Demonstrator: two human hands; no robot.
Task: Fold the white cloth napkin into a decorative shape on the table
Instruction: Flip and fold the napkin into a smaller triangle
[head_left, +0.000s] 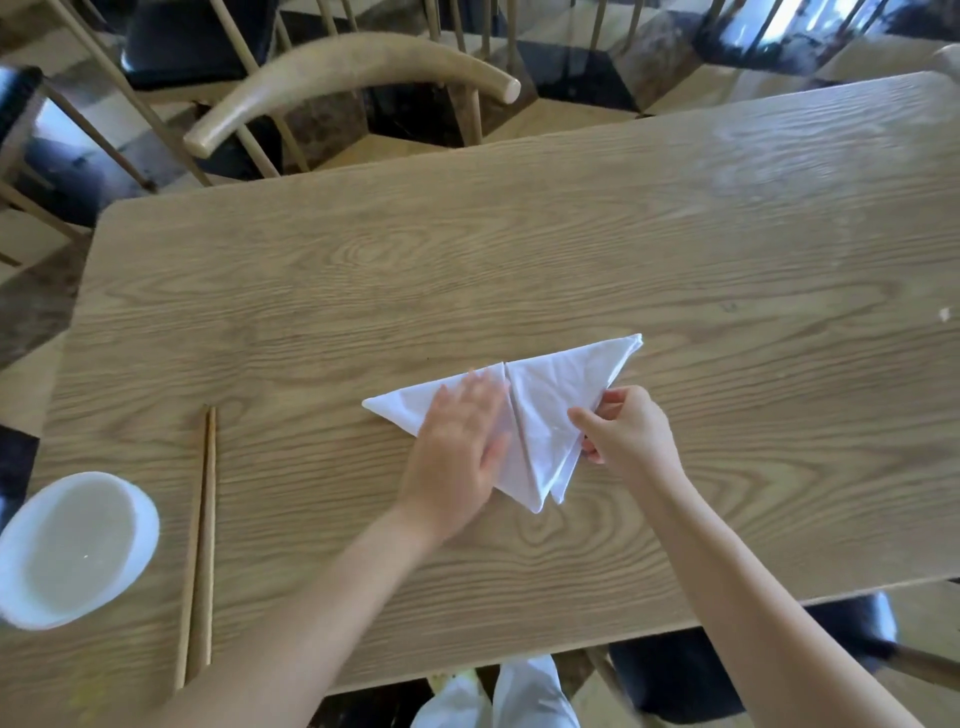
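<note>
The white cloth napkin (556, 400) lies flat on the wooden table (467, 260), folded into a triangle with a centre crease and two points meeting toward me. My left hand (457, 457) rests flat, fingers spread, on the napkin's left half. My right hand (631, 431) pinches the right flap's lower edge between thumb and fingers. The napkin's far right corner (636, 340) and left corner (371, 404) stay on the table.
A pair of wooden chopsticks (200, 540) lies lengthwise at the left. A white bowl (72, 548) sits at the table's left edge. Wooden chairs (353, 78) stand beyond the far edge. The table's near edge runs close below my forearms.
</note>
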